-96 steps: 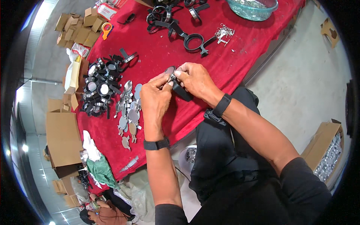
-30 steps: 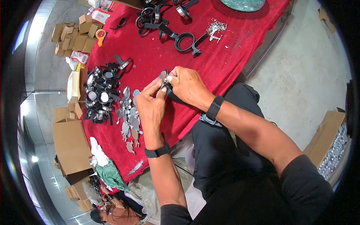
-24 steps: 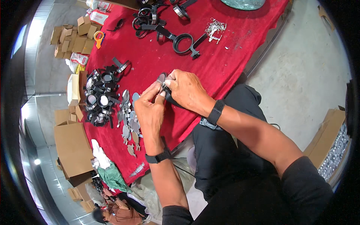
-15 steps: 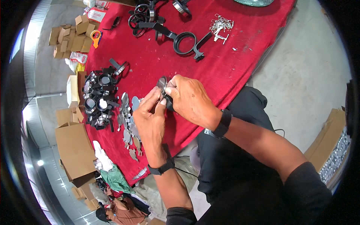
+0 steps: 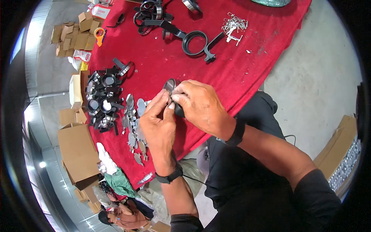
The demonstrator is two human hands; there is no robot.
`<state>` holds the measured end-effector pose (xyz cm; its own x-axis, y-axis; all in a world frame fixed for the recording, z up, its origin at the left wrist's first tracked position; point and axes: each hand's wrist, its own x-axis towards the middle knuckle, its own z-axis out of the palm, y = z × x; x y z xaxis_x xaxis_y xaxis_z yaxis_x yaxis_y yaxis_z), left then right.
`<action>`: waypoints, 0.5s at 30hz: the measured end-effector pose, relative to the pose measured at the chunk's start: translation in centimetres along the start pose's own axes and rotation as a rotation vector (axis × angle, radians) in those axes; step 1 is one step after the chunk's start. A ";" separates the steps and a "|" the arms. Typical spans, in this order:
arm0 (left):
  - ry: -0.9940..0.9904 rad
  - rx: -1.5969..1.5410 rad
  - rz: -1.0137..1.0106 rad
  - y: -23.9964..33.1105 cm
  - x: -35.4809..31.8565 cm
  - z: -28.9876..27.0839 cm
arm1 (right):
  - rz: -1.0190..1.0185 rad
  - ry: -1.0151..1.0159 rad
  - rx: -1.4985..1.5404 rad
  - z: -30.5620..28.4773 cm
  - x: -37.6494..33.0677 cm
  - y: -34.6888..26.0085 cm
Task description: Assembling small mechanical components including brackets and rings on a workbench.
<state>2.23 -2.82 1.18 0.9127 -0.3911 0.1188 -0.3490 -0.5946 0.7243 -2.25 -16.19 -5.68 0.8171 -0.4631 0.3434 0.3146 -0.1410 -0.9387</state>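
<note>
In front of me, above the near edge of the red cloth, both hands meet on a round grey metal disc [image 5: 169,85] with a black part [image 5: 178,110] beside it. My left hand [image 5: 158,125] pinches the disc's lower end between thumb and fingers. Closed next to it, my right hand [image 5: 203,106] grips the same piece, thumb and bent fingers at the join. Fingers cover the join itself. Left of my left hand lies a loose pile of flat grey discs with small tabs [image 5: 133,131].
Further left is a heap of black ring fittings [image 5: 103,102]. A large black ring with arms [image 5: 194,42] and small silver clips [image 5: 234,27] lie farther off. A cardboard box [image 5: 78,152] stands by the left edge; a person [image 5: 131,216] is beyond, lower left.
My hands and the disc have shifted slightly to the right in the picture, the right hand a little lower. Both keep their grip on the disc. The view has moved slightly.
</note>
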 end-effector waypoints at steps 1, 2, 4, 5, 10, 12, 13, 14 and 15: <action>0.007 -0.016 0.010 0.0 0.0 0.1 | -0.009 -0.002 0.000 -0.2 -0.2 -0.1; 0.024 -0.011 0.010 0.1 0.0 0.2 | 0.005 0.028 0.003 -0.3 -0.4 -0.4; 0.027 0.001 0.009 0.2 0.0 0.3 | 0.035 0.061 -0.009 -0.7 -0.9 -0.9; 0.023 0.017 0.002 0.1 0.0 0.3 | 0.025 0.057 -0.012 -0.7 -0.9 -1.0; 0.041 -0.059 -0.022 0.1 0.0 0.5 | 0.035 0.008 -0.063 -0.8 -1.2 -1.5; 0.043 -0.073 -0.022 -0.2 0.1 0.5 | -0.034 -0.002 -0.058 -0.7 -1.2 -1.2; 0.039 -0.079 -0.024 -0.4 0.2 0.6 | -0.095 -0.008 -0.046 -0.7 -1.2 -0.9; 0.043 -0.090 -0.025 -0.6 0.2 0.6 | -0.099 -0.014 -0.055 -0.8 -1.1 -0.8; 0.046 -0.055 0.003 -0.7 0.1 0.6 | -0.136 -0.035 -0.051 -0.9 -1.2 -0.8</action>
<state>2.48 -2.88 0.27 0.9209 -0.3595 0.1509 -0.3406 -0.5531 0.7603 -3.88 -16.32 -5.37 0.7854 -0.4061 0.4672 0.3990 -0.2448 -0.8837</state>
